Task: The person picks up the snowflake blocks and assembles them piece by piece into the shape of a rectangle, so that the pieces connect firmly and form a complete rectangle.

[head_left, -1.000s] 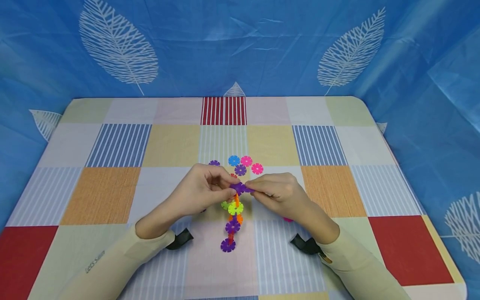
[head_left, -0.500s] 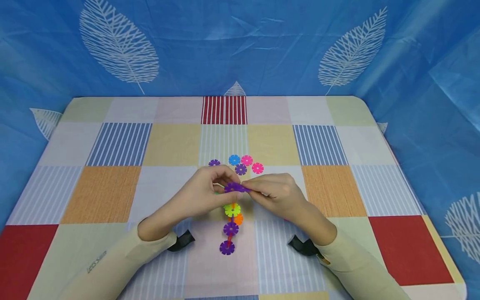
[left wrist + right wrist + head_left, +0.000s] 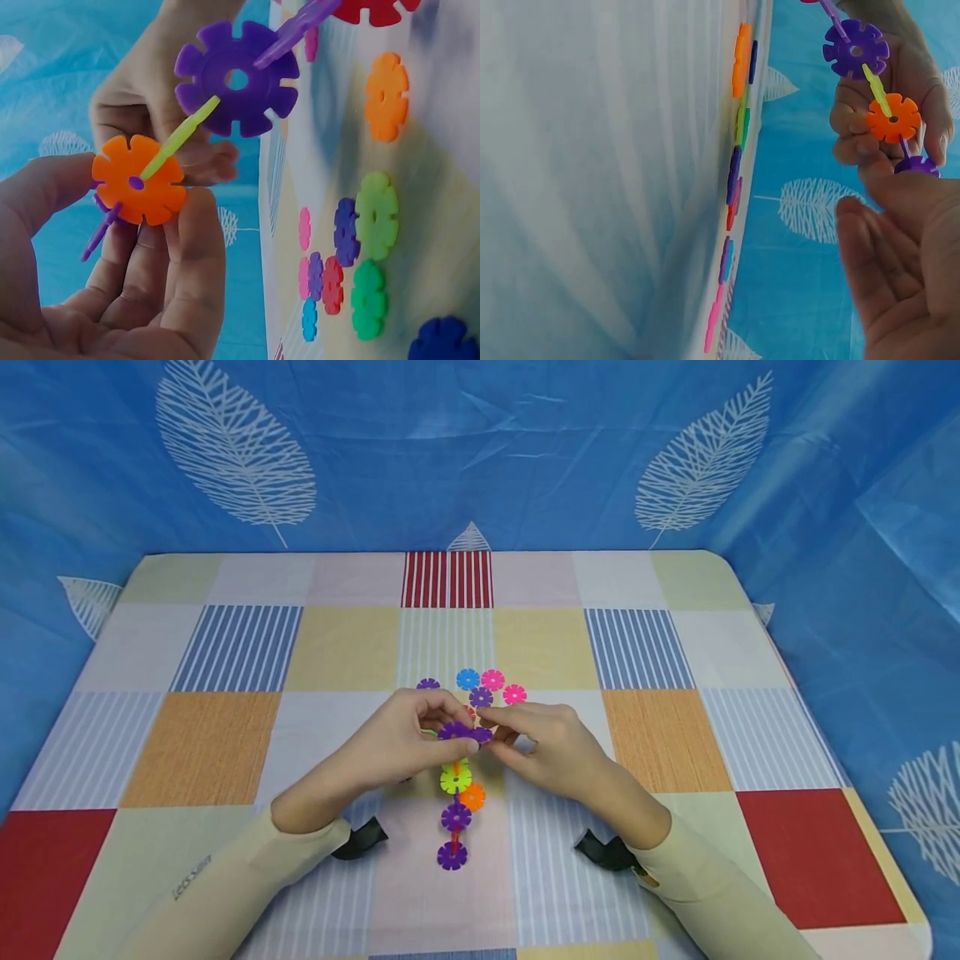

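Chain of notched flower discs (image 3: pixel 456 779), purple, orange, lime and red, slotted together; gripped near its far end by the left hand (image 3: pixel 396 737), thumb and fingers pinched, and trailed toward the near side of the worktop (image 3: pixel 540 647). Right hand (image 3: pixel 551 743) placed at the end purple disc (image 3: pixel 482 735), thumb and fingers slightly parted; whether contact is made cannot be told. In the left wrist view, an orange disc (image 3: pixel 154 196) is shown face-on between left thumb and fingers, joined by an edge-on lime disc (image 3: pixel 180 136) to a further purple disc (image 3: pixel 214 67); in the head view that orange disc is masked. Loose green disc (image 3: pixel 369 300) and navy disc (image 3: pixel 442 345) are likewise displayed there, largely hidden by the left hand from above. Far edge of worktop set well beyond the loose pink disc (image 3: pixel 514 694); broad stretches of surface left at both sides of the hands. Near edge cut off by the frame. Red disc (image 3: pixel 375 9) cropped at the top of the left wrist view; end purple disc partly covered in the right wrist view.
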A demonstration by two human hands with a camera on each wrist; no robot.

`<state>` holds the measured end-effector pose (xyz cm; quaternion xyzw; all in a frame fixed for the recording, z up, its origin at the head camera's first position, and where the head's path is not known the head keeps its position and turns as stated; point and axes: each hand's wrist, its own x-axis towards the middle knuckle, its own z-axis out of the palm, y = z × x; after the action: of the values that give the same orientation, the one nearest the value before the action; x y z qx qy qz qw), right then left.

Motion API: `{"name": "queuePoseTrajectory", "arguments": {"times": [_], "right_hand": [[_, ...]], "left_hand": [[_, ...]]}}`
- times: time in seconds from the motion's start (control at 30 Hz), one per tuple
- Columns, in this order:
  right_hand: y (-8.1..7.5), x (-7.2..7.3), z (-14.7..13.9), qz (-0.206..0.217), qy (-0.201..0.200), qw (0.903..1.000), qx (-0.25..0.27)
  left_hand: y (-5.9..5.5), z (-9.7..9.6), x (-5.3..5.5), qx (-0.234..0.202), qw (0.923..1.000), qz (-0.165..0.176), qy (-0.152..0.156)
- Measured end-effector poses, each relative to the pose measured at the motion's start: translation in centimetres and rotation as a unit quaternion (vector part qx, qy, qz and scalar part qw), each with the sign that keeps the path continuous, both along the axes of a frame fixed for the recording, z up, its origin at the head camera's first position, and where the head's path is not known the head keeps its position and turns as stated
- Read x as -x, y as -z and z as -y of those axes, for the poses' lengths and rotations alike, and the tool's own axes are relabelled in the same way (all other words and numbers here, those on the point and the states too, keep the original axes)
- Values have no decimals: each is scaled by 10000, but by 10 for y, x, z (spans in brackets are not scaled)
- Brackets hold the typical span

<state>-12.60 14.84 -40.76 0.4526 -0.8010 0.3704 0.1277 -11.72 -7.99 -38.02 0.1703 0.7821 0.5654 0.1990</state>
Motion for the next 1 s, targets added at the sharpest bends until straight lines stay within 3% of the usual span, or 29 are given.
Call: {"name": "queuePoseTrajectory", "arguments": {"times": [0.2,0.33,0.63,0.8,1.0], "right_hand": [[4,2,-1,936,319,9900,-1011],[7,5,4,1132,288,9796,-1637],[14,7,11,967,-131,9685,-2290],[14,7,11,796,-140,9678,-2386],[15,6,11,775,-108,9663,-2451]], "left_hand": [[-2,4,3,84,9997,210,16],[-1,5,4,-28,9991,418,-9],[-3,5,2,-122,9990,408,138],[-4,4,1,-79,9989,377,265],[-5,4,1,-409,9963,602,456]]}}
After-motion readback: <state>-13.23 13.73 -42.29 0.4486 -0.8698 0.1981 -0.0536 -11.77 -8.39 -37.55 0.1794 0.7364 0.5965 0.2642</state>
